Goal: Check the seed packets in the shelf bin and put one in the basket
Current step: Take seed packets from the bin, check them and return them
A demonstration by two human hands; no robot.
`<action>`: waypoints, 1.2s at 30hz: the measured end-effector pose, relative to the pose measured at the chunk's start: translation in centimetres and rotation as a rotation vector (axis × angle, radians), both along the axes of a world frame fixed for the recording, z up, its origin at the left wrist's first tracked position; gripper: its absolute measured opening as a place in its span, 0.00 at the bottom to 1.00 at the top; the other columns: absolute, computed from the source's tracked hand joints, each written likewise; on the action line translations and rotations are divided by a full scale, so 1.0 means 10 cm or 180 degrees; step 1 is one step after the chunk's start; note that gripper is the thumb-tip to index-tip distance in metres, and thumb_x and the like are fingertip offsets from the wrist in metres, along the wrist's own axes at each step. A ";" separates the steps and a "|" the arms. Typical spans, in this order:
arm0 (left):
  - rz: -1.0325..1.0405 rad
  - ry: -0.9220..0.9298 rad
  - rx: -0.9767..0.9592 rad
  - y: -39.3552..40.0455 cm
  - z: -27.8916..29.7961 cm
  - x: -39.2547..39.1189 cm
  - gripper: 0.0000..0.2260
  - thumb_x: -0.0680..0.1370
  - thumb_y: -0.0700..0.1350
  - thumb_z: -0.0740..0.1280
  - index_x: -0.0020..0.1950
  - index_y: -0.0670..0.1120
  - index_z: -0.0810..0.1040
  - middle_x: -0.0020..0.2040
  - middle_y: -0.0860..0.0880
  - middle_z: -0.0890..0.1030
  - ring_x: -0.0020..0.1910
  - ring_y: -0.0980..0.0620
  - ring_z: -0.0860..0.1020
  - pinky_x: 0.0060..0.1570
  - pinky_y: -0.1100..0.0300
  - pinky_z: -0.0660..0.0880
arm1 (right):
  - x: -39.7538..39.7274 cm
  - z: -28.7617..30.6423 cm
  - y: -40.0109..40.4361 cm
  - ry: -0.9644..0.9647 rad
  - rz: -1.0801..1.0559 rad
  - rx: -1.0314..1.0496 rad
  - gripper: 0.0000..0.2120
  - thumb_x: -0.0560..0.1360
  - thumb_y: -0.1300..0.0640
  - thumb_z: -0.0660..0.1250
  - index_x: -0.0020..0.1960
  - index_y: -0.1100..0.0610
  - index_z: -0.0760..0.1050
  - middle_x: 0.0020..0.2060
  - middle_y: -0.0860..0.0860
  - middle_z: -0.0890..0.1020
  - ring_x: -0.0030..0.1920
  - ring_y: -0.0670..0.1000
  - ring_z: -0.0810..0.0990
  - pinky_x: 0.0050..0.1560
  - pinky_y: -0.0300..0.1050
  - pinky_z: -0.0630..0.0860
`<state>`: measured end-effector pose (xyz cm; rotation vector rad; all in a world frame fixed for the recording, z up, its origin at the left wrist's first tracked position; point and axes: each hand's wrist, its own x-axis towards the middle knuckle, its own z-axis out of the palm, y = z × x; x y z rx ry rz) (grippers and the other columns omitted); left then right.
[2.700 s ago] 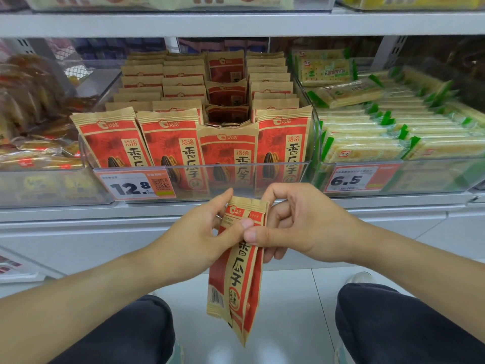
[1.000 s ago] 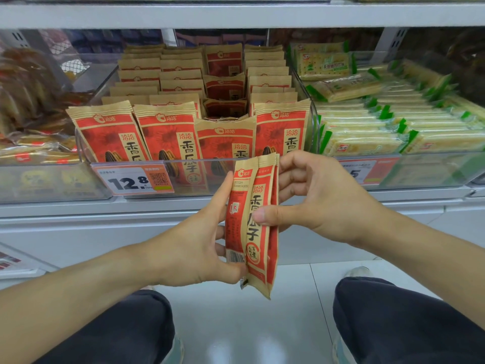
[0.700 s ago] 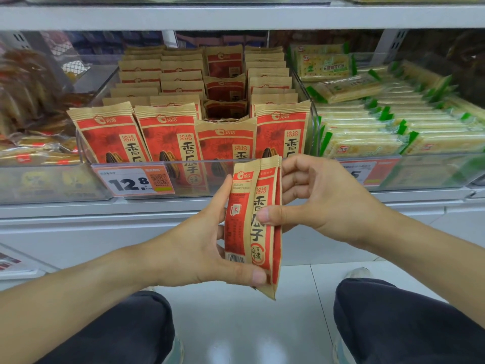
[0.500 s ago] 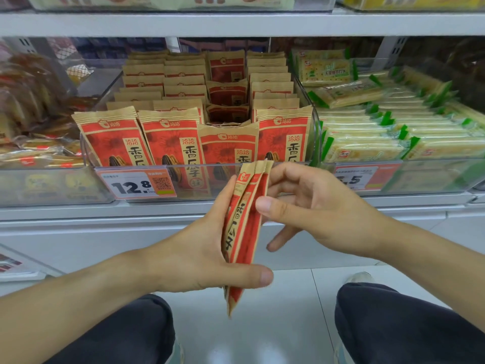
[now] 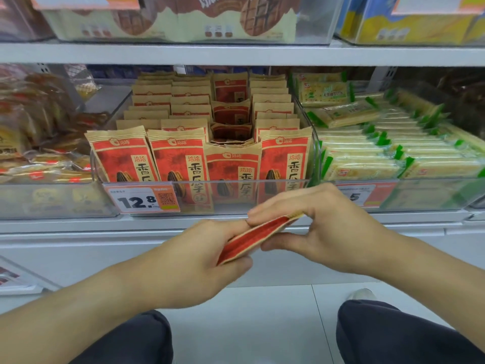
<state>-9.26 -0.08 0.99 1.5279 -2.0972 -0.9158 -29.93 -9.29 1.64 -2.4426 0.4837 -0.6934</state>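
Both hands meet in front of the shelf, sharing one seed packet [image 5: 256, 239] between them. The packet lies nearly flat and edge-on to the view, tilted so its right end sits higher than its left; only a red face and a tan border show. The left hand [image 5: 207, 261] grips the lower left end, thumb under it and fingers curled over the top. The right hand [image 5: 320, 227] pinches the upper right end — fingers laid along the top, thumb [image 5: 283, 244] pressed beneath. The packet is held below the front of the shelf bin, out in the air, touching nothing but the hands.

Just behind, the clear shelf bin [image 5: 316, 153] stands on the middle shelf, full of matching red and tan seed packets in four rows running front to back. The front packets [image 5: 178, 158] stand upright against the bin's clear wall; the third row from the left sits lower than its neighbours. A price tag [image 5: 143, 199] reading 12.8 is fixed to the bin's front at the left.

To the right, a second clear bin holds yellow packs with green ends [image 5: 388, 153], stacked flat — its own tag [image 5: 363, 194] is partly hidden by the right hand. To the left are brownish wrapped snacks [image 5: 39, 137], blurred. The shelf above carries boxes [image 5: 168, 17] in pale and brown print. Below, dark trouser knees [image 5: 388, 334] and a pale floor [image 5: 252, 324] show.
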 end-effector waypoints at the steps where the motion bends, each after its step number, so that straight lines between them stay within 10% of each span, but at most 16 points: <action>1: 0.0077 -0.0123 -0.0225 -0.01 0.03 0.02 0.12 0.79 0.47 0.70 0.47 0.66 0.74 0.35 0.57 0.77 0.32 0.53 0.73 0.34 0.61 0.70 | 0.00 0.01 0.00 -0.0060 -0.0001 -0.0009 0.14 0.71 0.59 0.80 0.55 0.54 0.87 0.51 0.46 0.88 0.51 0.41 0.85 0.51 0.44 0.82; 9: 0.1171 0.0211 -0.1920 -0.01 0.28 0.12 0.22 0.67 0.59 0.73 0.60 0.57 0.79 0.52 0.66 0.81 0.52 0.70 0.78 0.53 0.74 0.73 | -0.11 0.33 0.01 -0.0736 -0.0286 -0.0711 0.11 0.74 0.60 0.76 0.56 0.57 0.84 0.50 0.45 0.87 0.52 0.40 0.85 0.52 0.36 0.81; 13: 0.1712 0.0108 -0.2541 -0.10 0.29 0.24 0.20 0.76 0.47 0.72 0.67 0.51 0.74 0.58 0.64 0.75 0.59 0.66 0.73 0.61 0.76 0.66 | -0.22 0.44 0.05 -0.1253 -0.0902 -0.1384 0.14 0.75 0.63 0.75 0.60 0.56 0.79 0.55 0.41 0.80 0.58 0.32 0.79 0.59 0.28 0.73; 21: 0.1137 -0.1007 -0.2215 -0.30 0.06 0.21 0.23 0.76 0.44 0.65 0.72 0.44 0.73 0.69 0.48 0.74 0.70 0.46 0.68 0.72 0.49 0.65 | -0.07 0.52 -0.31 -0.0832 -0.1155 -0.2460 0.13 0.81 0.66 0.63 0.64 0.65 0.80 0.61 0.54 0.81 0.62 0.49 0.81 0.68 0.39 0.74; 28: 0.1117 -0.1061 -0.2109 -0.21 0.04 0.24 0.28 0.77 0.44 0.67 0.77 0.48 0.67 0.73 0.51 0.70 0.72 0.48 0.65 0.72 0.46 0.67 | 0.40 0.52 -0.53 -0.0118 -0.1248 -0.2499 0.19 0.74 0.67 0.64 0.62 0.59 0.83 0.54 0.59 0.86 0.54 0.62 0.86 0.51 0.65 0.83; 36: 0.1046 -0.1147 -0.2081 -0.20 0.02 0.30 0.29 0.78 0.46 0.66 0.78 0.49 0.64 0.75 0.52 0.67 0.74 0.48 0.63 0.75 0.48 0.64 | 0.78 0.74 -0.70 0.0990 -0.1753 -0.1699 0.21 0.76 0.67 0.68 0.61 0.46 0.84 0.45 0.57 0.88 0.45 0.62 0.85 0.52 0.57 0.82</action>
